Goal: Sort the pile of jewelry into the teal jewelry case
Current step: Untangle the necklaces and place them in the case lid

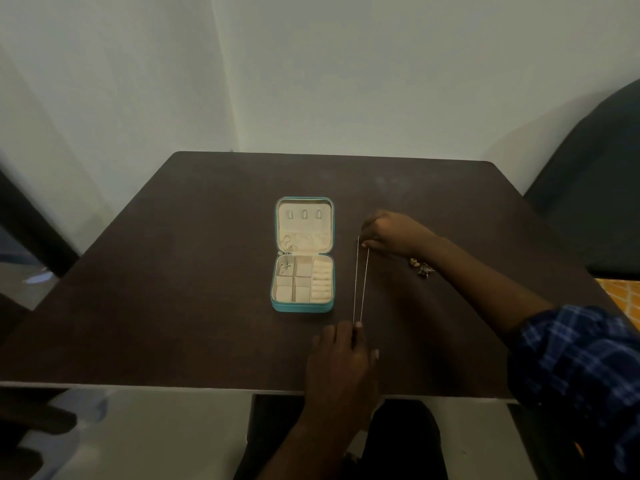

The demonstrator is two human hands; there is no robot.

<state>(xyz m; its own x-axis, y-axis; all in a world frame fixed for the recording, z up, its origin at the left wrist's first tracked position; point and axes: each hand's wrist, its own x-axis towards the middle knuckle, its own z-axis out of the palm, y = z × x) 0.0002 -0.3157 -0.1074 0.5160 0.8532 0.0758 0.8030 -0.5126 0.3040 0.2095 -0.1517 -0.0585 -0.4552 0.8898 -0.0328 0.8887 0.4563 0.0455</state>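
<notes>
The thin silver chain necklace (360, 282) runs twelve to six, pinched tight by the right hand (388, 233) and left hand (341, 355), at three o'clock from the open teal jewelry case (303, 308)

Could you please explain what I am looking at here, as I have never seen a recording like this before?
This is one picture from a camera worn on a person's head, looking down at their two bare hands; there is no robot. On the dark table lies an open teal jewelry case, with a necklace already draped over its left side. The right hand and left hand each pinch one end of a thin chain, stretched beside the case. A small pile of jewelry waits by the right wrist.
</notes>
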